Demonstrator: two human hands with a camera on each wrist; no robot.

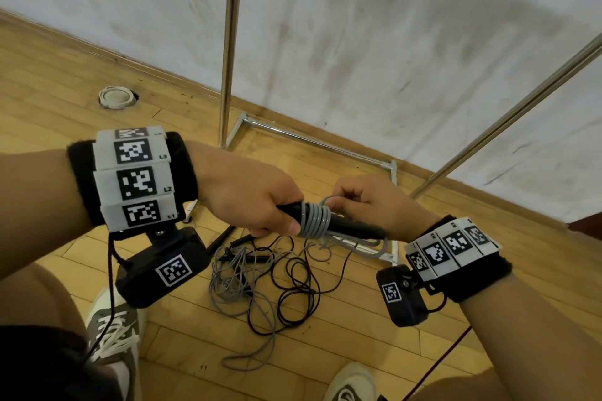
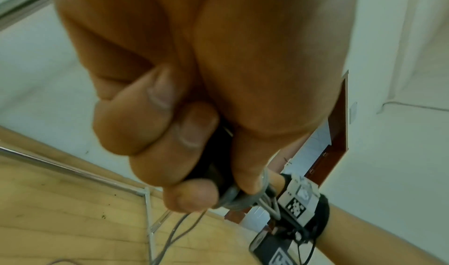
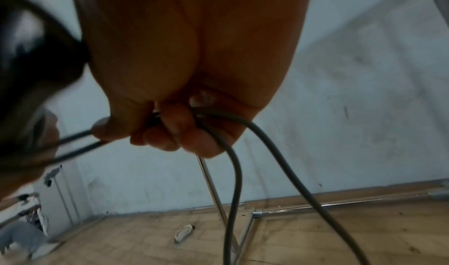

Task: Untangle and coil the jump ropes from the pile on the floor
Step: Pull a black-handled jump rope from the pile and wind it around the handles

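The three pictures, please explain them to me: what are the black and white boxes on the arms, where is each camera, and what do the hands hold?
No machine here: a person works with bare hands. The patterned blocks are markers strapped to each wrist, and under each hangs a small camera. The big picture comes from a camera on the head, looking down; the other two look along each hand.

The left hand grips black jump rope handles. A grey rope is wound around them in several turns. The right hand pinches that rope, and two strands hang from its fingers.

On the wooden floor lies a tangled pile of grey and dark ropes, beside a metal rack.
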